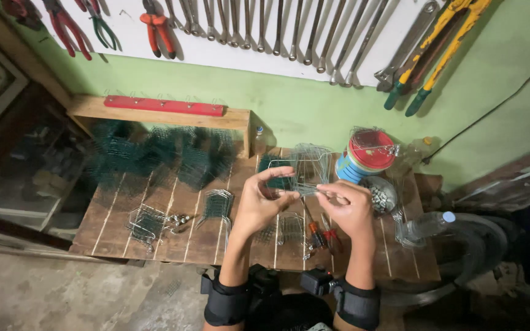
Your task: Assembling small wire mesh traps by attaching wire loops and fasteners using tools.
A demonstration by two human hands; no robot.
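Over wooden workbench (173, 220), left hand (257, 205) and right hand (349, 208) each grip wire mesh piece (305, 168) tightly.

Thin bare-metal wire frame (307, 168) — rough wooden workbench (154, 227).

Wall wrenches (289, 27), red-lidded tin (370, 150), bottle (424, 225)

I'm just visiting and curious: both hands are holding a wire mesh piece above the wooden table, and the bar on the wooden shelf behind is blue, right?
Not quite. The head view shows the bar on the wooden shelf is red, not blue. The rest holds: the left hand and right hand hold a wire mesh piece above the wooden table.
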